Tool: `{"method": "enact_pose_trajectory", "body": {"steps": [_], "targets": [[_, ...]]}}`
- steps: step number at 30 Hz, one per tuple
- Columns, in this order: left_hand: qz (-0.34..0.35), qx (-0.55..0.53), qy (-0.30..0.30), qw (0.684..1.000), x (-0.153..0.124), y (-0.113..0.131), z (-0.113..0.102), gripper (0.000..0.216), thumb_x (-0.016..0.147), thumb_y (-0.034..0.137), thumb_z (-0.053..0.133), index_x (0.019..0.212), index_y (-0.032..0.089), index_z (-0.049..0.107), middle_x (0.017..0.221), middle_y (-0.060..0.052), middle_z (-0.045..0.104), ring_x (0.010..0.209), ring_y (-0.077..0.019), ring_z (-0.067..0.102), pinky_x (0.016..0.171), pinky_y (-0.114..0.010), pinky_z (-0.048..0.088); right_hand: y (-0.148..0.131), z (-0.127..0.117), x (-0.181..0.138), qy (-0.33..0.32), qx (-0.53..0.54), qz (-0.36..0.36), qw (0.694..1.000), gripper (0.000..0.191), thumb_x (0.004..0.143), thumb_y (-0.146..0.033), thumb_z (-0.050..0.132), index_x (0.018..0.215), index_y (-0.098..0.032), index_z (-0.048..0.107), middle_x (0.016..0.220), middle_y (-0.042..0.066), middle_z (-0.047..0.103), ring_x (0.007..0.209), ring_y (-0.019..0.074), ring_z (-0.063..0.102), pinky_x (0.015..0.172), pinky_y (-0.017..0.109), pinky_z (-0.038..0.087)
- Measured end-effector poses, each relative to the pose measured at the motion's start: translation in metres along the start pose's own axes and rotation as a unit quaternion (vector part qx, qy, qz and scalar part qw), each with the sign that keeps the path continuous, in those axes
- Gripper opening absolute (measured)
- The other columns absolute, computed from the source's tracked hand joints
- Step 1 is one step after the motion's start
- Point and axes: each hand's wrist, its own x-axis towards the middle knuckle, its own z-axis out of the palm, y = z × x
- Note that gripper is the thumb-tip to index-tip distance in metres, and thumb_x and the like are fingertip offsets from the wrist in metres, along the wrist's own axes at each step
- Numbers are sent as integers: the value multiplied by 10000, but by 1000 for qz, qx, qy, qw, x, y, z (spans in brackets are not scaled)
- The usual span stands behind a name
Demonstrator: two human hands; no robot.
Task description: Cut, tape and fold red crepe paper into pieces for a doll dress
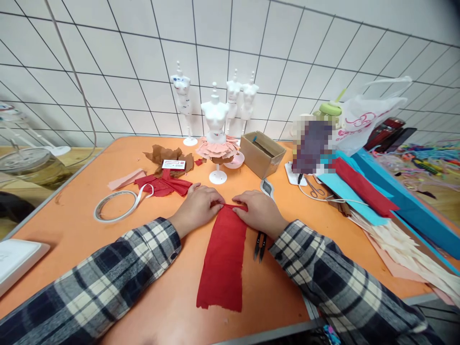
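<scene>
A long strip of red crepe paper [226,261] lies flat on the orange table, its far end narrow and gathered into a fold. My left hand [199,206] pinches the left corner of that far end between thumb and fingers. At the right corner, my right hand [259,211] grips the same edge, thumb on the near side. Black thread snips [259,247] rest just below my right wrist. Beyond my hands stands a small white mannequin [214,112] wearing a layered pink ruffled skirt [216,147].
A roll of white tape [115,206] lies left, near crumpled red paper [163,184] and brown paper [168,155]. A cardboard box [263,154] stands behind. Scissors [316,188] and stacked coloured paper [362,187] occupy the right side. More small mannequins [182,96] line the wall.
</scene>
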Motion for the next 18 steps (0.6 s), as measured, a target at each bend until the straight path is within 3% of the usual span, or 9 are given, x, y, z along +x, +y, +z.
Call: {"method": "enact_pose_trajectory", "body": {"steps": [7, 18], "targets": [[71, 54, -2, 996, -2, 2, -4, 179, 878, 221, 522, 904, 244, 698, 901, -24, 722, 932, -213, 607, 1083, -542, 170, -1, 0, -13, -14, -81, -18, 996, 163, 913, -258, 545, 993, -248, 687, 932, 29, 689, 904, 188, 601, 735, 283, 386], [169, 134, 2, 976, -3, 5, -9, 214, 918, 203, 489, 907, 229, 702, 881, -41, 718, 944, -220, 600, 1110, -546, 159, -3, -6, -17, -27, -204, -107, 973, 210, 967, -205, 441, 898, -192, 640, 911, 72, 661, 855, 203, 550, 663, 301, 355]]}}
